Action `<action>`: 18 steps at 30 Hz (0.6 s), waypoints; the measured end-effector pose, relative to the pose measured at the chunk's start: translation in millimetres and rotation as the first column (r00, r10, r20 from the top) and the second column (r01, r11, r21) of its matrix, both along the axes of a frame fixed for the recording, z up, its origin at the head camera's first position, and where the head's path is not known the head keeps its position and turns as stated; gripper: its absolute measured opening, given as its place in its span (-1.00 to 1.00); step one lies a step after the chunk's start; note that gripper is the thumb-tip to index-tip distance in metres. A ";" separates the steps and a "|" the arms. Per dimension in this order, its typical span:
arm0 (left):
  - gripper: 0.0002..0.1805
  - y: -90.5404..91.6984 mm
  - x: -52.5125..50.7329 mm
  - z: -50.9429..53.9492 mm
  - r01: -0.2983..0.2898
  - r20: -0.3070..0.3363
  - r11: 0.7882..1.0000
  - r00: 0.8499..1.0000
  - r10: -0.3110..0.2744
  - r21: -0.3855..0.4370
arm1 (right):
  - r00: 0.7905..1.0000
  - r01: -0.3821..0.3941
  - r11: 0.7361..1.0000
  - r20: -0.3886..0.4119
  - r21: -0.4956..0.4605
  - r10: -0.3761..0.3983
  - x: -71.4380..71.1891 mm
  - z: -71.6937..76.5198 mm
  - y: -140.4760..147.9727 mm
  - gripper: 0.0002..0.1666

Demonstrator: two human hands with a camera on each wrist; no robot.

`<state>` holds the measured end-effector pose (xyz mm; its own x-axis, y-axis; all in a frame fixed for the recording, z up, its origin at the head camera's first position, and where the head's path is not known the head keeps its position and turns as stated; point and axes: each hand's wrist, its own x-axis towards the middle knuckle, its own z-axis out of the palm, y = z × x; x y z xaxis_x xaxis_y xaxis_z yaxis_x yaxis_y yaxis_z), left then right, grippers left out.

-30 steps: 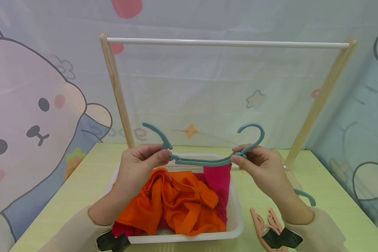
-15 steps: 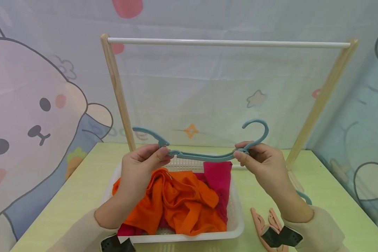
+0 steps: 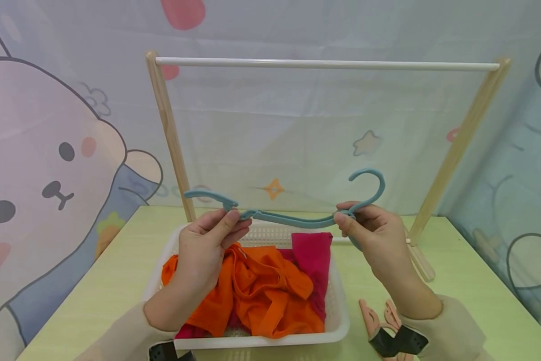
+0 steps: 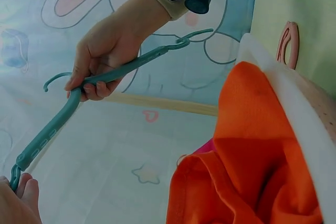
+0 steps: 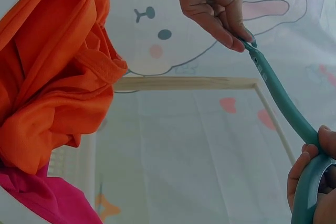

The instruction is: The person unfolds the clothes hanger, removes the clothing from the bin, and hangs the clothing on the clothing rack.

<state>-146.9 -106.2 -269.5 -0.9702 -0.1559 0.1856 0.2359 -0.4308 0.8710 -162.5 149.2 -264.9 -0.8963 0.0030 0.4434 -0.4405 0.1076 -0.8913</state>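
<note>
A teal folding clothes hanger (image 3: 293,219) is held up between both hands, above the basket. My left hand (image 3: 204,245) pinches the tip of one arm, where a curved end piece (image 3: 209,194) juts out to the left. My right hand (image 3: 380,240) grips the middle joint just below the hook (image 3: 376,185), thumb in front. In the left wrist view the hanger's other arm (image 4: 142,61) stretches away past the right hand; the head view mostly hides it. Below lies orange clothing (image 3: 270,296) with magenta fabric (image 3: 313,260) in a white basket (image 3: 338,316).
Behind the basket stands a rack with wooden posts (image 3: 168,125) and a white rail (image 3: 324,63). A folded pink hanger (image 3: 371,318) lies on the light green table (image 3: 469,281), right of the basket, partly hidden by the right wrist's camera. A printed cloth backdrop hangs behind.
The curved end piece at the left has swung down to lie flatter. My left hand has shifted slightly right. The hanger's other arm, earlier showing beyond the right wrist, now peeks out below the right hand.
</note>
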 end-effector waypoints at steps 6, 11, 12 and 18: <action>-0.65 3.8 -0.3 -1.5 0.005 -0.010 0.998 1.000 -0.004 0.067 | 1.000 0.002 0.998 0.016 -0.057 -0.001 0.2 0.1 -3.2 -0.79; -0.66 5.1 -0.4 -1.5 0.006 -0.013 0.997 1.000 -0.005 0.082 | 1.000 -0.003 0.996 0.017 -0.084 0.005 0.9 1.4 -4.1 -0.77; -0.67 4.8 -0.4 -1.5 0.006 -0.012 0.997 1.000 -0.005 0.082 | 1.000 -0.004 0.997 0.017 -0.076 0.006 0.9 1.6 -3.9 -0.78; -0.67 -1.4 -1.7 -2.3 0.019 -0.024 0.999 1.000 -0.018 0.045 | 1.000 -0.008 1.000 0.017 0.015 0.008 0.0 1.7 -1.6 -0.88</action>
